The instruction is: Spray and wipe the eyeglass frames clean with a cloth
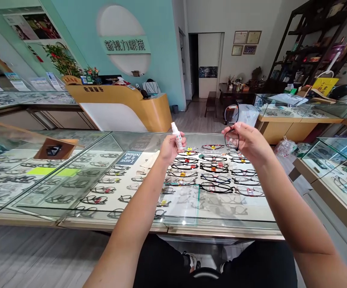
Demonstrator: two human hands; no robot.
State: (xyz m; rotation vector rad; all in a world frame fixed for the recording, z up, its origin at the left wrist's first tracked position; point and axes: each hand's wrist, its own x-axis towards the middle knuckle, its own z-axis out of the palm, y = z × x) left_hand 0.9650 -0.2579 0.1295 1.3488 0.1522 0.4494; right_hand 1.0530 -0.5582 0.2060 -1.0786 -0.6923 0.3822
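Observation:
A small white spray bottle (177, 138) stands nearly upright in my left hand (170, 149), its nozzle pointing up and its label partly covered by my fingers. Black-framed glasses (232, 116) are pinched in my right hand (245, 140), with one lens above the fingers and the other below. Both hands are raised over the far part of a glass display counter (215, 224), apart from each other. Below them lie several rows of eyeglasses (216, 187), many with coloured tags on the lenses.
A blue printed card (129, 158) and a pale cloth (149, 161) lie left of my hands. An open brown box (56, 149) sits farther left. Another glass case (338, 168) stands at the right, and a wooden desk (155, 110) is beyond the counter.

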